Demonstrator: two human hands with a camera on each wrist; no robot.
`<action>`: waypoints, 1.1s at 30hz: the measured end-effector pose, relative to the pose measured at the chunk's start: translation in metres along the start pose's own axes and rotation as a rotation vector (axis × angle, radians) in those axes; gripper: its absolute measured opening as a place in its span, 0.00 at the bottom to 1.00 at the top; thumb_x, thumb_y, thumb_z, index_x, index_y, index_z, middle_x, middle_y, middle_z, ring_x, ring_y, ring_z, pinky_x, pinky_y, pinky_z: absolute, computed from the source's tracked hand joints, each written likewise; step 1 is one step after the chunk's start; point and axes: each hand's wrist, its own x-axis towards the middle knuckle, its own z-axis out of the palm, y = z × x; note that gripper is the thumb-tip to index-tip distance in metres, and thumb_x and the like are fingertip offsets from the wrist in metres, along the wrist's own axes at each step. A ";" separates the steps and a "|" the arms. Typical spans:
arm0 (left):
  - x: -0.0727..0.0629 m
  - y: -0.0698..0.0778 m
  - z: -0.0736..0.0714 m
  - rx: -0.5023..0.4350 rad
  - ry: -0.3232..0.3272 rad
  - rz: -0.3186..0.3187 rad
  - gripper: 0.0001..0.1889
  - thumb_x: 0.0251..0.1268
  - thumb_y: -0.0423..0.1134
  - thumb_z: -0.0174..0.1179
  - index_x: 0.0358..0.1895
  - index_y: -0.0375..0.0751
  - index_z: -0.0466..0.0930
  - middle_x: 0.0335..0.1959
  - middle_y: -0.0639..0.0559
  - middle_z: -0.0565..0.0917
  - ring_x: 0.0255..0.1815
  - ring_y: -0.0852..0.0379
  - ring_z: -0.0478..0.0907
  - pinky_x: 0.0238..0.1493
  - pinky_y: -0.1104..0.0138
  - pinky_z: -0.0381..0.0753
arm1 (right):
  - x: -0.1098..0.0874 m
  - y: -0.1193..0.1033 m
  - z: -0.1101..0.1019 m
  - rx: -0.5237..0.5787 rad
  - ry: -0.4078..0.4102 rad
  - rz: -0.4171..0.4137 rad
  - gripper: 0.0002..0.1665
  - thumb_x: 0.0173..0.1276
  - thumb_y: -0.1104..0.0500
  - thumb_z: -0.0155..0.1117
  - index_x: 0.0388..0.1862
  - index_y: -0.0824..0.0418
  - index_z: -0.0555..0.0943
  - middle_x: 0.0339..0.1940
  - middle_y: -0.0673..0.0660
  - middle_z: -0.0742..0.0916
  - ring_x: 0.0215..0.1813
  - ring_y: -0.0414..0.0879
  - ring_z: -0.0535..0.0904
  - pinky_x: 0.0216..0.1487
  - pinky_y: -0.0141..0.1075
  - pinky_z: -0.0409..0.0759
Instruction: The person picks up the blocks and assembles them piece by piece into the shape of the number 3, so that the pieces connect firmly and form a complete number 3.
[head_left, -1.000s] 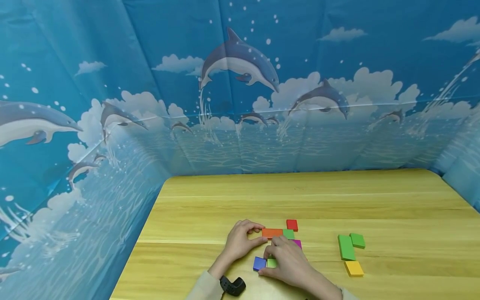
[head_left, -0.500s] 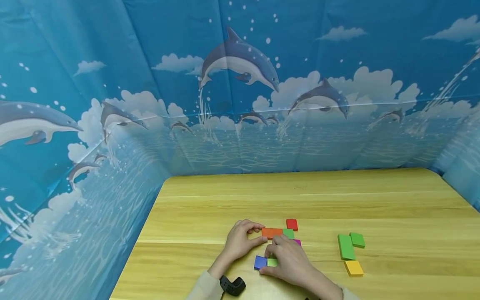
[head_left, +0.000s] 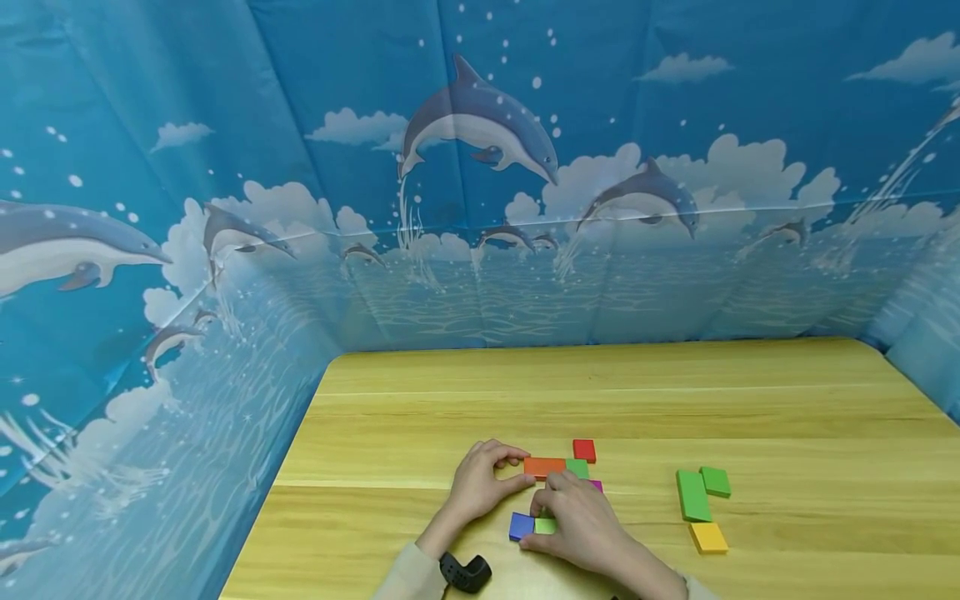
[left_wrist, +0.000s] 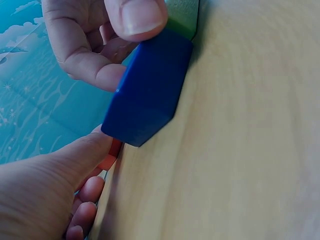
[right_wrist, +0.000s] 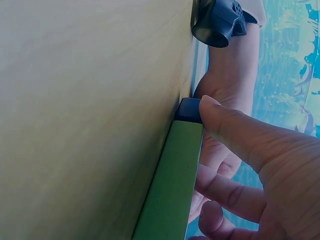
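My left hand (head_left: 480,482) pinches the left end of an orange block (head_left: 544,467) between thumb and fingers. A small green block (head_left: 577,467) touches the orange block's right end. Nearer to me, my right hand (head_left: 577,521) pinches a blue block (head_left: 522,527) with the thumb on its near side; in the left wrist view, a fingertip lies on the blue block's (left_wrist: 150,85) far side. Against that block lies a light green block (right_wrist: 172,180), which the right hand partly covers in the head view. Part of a magenta block (head_left: 596,485) shows beyond the right hand.
A red block (head_left: 584,451) lies behind the row on the wooden table (head_left: 450,400). To the right are a long green block (head_left: 693,496), a small green block (head_left: 716,482) and a yellow block (head_left: 708,537). A dark wrist camera (head_left: 467,573) sits at the left wrist.
The blue block and my right hand have slid very slightly to the right. My left hand and the orange block stay in place.
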 end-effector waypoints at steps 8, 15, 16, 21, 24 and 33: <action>-0.001 0.001 -0.001 -0.002 0.000 0.007 0.18 0.55 0.59 0.64 0.46 0.56 0.85 0.35 0.67 0.77 0.35 0.66 0.67 0.38 0.70 0.68 | 0.000 0.000 -0.001 -0.002 -0.016 0.017 0.20 0.44 0.37 0.76 0.25 0.48 0.81 0.25 0.41 0.69 0.30 0.37 0.62 0.30 0.32 0.64; -0.001 0.002 -0.001 -0.001 0.003 0.009 0.18 0.55 0.59 0.65 0.46 0.55 0.85 0.35 0.66 0.77 0.35 0.66 0.67 0.38 0.70 0.68 | -0.001 -0.001 -0.002 0.003 -0.017 0.022 0.20 0.44 0.38 0.76 0.25 0.49 0.81 0.25 0.42 0.69 0.30 0.37 0.62 0.30 0.32 0.64; -0.001 0.002 -0.001 -0.001 0.002 0.008 0.18 0.55 0.59 0.65 0.46 0.55 0.85 0.35 0.66 0.77 0.36 0.66 0.68 0.38 0.70 0.68 | -0.001 -0.001 -0.002 0.003 -0.018 0.023 0.20 0.44 0.38 0.76 0.25 0.48 0.81 0.25 0.41 0.69 0.30 0.37 0.62 0.30 0.32 0.64; -0.001 0.003 -0.002 0.003 0.000 0.003 0.18 0.55 0.59 0.65 0.46 0.55 0.85 0.35 0.67 0.77 0.36 0.66 0.68 0.39 0.69 0.68 | -0.001 0.000 -0.002 0.005 -0.025 0.027 0.20 0.44 0.37 0.76 0.25 0.48 0.81 0.25 0.41 0.68 0.30 0.37 0.62 0.30 0.32 0.64; -0.001 0.003 -0.001 0.002 -0.001 0.000 0.18 0.55 0.59 0.64 0.46 0.56 0.85 0.35 0.67 0.77 0.36 0.66 0.68 0.39 0.69 0.68 | -0.001 0.000 -0.002 0.004 -0.031 0.029 0.20 0.44 0.37 0.76 0.25 0.48 0.81 0.25 0.41 0.68 0.30 0.37 0.62 0.30 0.32 0.64; -0.001 0.004 -0.002 -0.009 -0.010 -0.017 0.19 0.55 0.59 0.65 0.46 0.56 0.84 0.35 0.67 0.77 0.36 0.65 0.68 0.39 0.69 0.68 | -0.001 -0.001 -0.004 0.007 -0.046 0.031 0.20 0.45 0.37 0.75 0.25 0.49 0.82 0.26 0.41 0.69 0.30 0.38 0.63 0.30 0.33 0.65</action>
